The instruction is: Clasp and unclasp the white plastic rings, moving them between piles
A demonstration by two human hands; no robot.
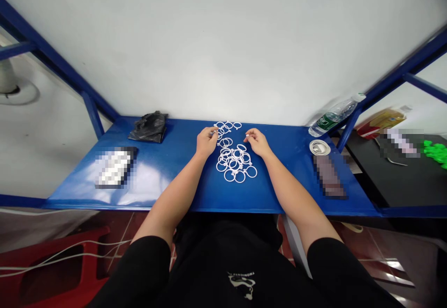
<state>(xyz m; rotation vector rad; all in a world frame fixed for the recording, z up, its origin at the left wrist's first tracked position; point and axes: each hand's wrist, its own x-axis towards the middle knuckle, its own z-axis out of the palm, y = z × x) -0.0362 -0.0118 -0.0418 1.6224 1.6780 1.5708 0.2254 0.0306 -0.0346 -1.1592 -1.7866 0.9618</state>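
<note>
A pile of several white plastic rings (236, 163) lies in the middle of the blue table (174, 177), with a smaller cluster of rings (227, 125) farther back near the wall. My left hand (206, 141) rests at the left of the pile, its fingers pinched on a small white ring. My right hand (257, 141) sits at the pile's right side, fingers curled and pinched on a small white piece that I cannot make out clearly.
A crumpled black bag (149, 126) lies at the back left. A blurred flat object (113, 167) sits on the left. A plastic water bottle (333, 115) leans at the back right, beside a round metal tin (319, 147). Blue frame bars rise on both sides.
</note>
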